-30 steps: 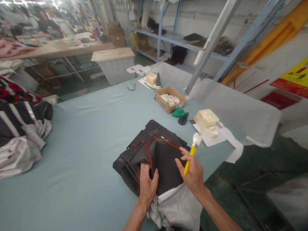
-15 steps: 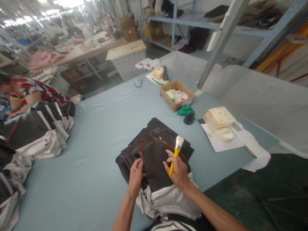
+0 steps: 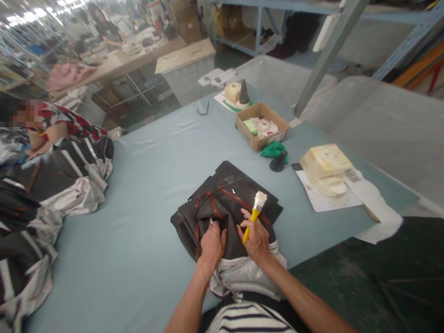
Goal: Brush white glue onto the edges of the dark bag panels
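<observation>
My right hand point(image 3: 257, 238) is closed round the yellow handle of a paintbrush point(image 3: 254, 217), its bristles pointing up and coated with something whitish. Just left of it, my left hand point(image 3: 212, 243) has its fingers curled into a dark fabric piece point(image 3: 234, 236) and grips a fold of it; the fingertips are partly hidden. Reddish-brown strips run along the fabric's seams and edges. Under its far side lies a flat black board point(image 3: 243, 180) with notched edges. Pale grey lining point(image 3: 243, 273) bunches at the near edge, against my body.
Beyond the blue-grey table point(image 3: 145, 185) edge are shelves. On it are a cardboard box point(image 3: 255, 138) of tape and small items, a black cone point(image 3: 278, 162), green cloth point(image 3: 273, 149) and a yellowish block point(image 3: 324, 162) on white card. Dark garments point(image 3: 72, 175) lie left, beside a co-worker.
My left hand has moved right and slightly up across the fabric, from its left edge, and the fabric is folded differently. My right hand still holds the paintbrush. The view has shifted slightly.
</observation>
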`<state>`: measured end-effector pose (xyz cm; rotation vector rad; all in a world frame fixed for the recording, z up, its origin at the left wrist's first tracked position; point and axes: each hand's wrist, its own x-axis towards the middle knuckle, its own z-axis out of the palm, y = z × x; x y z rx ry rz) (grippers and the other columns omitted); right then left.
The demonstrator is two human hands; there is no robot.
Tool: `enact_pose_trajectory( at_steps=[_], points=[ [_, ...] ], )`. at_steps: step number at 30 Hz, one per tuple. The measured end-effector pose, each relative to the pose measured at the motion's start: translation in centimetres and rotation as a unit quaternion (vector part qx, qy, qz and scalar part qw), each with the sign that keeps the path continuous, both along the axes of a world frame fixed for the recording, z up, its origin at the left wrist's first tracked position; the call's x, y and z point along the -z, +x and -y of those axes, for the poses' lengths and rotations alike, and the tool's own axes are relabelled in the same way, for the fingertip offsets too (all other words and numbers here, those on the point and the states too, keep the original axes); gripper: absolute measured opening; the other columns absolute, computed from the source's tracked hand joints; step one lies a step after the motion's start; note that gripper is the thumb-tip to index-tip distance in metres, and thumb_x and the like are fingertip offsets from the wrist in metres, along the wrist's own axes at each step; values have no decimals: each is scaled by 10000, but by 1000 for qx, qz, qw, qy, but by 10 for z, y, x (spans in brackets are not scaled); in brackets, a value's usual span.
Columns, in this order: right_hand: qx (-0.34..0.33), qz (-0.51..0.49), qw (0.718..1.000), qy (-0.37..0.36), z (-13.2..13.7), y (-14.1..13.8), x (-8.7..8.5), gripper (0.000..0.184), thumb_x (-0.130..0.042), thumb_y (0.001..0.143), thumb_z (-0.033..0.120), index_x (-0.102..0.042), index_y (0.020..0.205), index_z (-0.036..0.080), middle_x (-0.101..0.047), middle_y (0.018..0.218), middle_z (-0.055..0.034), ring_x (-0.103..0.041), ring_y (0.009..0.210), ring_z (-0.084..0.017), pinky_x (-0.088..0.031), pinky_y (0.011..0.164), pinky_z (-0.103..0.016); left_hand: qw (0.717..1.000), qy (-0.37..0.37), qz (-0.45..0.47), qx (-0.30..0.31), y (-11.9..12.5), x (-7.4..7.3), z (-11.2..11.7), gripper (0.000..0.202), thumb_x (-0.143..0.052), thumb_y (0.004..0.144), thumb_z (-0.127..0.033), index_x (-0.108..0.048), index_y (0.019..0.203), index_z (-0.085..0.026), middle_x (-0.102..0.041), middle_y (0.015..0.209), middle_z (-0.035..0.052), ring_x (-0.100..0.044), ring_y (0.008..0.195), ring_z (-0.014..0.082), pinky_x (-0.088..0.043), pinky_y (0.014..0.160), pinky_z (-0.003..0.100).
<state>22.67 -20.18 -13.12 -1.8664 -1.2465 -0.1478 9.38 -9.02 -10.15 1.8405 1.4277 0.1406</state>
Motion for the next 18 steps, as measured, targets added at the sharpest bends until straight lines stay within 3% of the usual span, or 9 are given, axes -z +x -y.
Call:
enact_pose_trajectory(
  at_steps=[3, 6, 11, 15, 18],
  points=[
    [26, -8, 1000, 4, 1, -1, 4, 123, -656, 976, 213, -538, 984, 245, -714, 1350, -157, -744, 1118, -272, -627, 863, -424, 998, 0, 46, -35, -8, -2, 9, 559, -665, 837, -363, -570, 1344, -148, -730, 1165, 192, -711, 1066, 330, -511, 980, 483],
    [51, -10, 999, 9, 1, -2, 6, 136, -658, 984, 242, -522, 987, 244, -731, 1310, -165, -752, 1095, -265, -625, 854, -412, 990, -22, 101, -100, -10, -3, 10, 724, -683, 830, -459, -486, 1440, -123, -736, 1088, 152, -723, 933, 292, -544, 898, 466],
    [61, -21, 998, 6, 2, -2, 8, 135, -646, 992, 279, -516, 992, 240, -748, 1275, -166, -755, 1091, -265, -614, 836, -398, 945, -95, 227, -214, 0, 4, -12, 496, -548, 886, -531, -546, 1219, -164, -710, 997, 103, -720, 799, 199, -550, 621, 300],
    [63, -21, 998, 3, 3, -2, 9, 138, -651, 983, 278, -519, 989, 243, -745, 1287, -162, -749, 1111, -273, -608, 835, -402, 917, -108, 286, -257, 13, 9, -34, 435, -566, 854, -607, -554, 994, -196, -657, 899, 55, -679, 753, 154, -537, 618, 256],
    [68, -24, 997, 3, 4, -2, 10, 131, -649, 983, 271, -521, 981, 243, -748, 1279, -164, -750, 1109, -266, -611, 850, -403, 917, -91, 302, -243, 15, 5, -37, 437, -556, 861, -628, -554, 945, -199, -651, 902, 49, -672, 794, 156, -560, 689, 276]
  ],
)
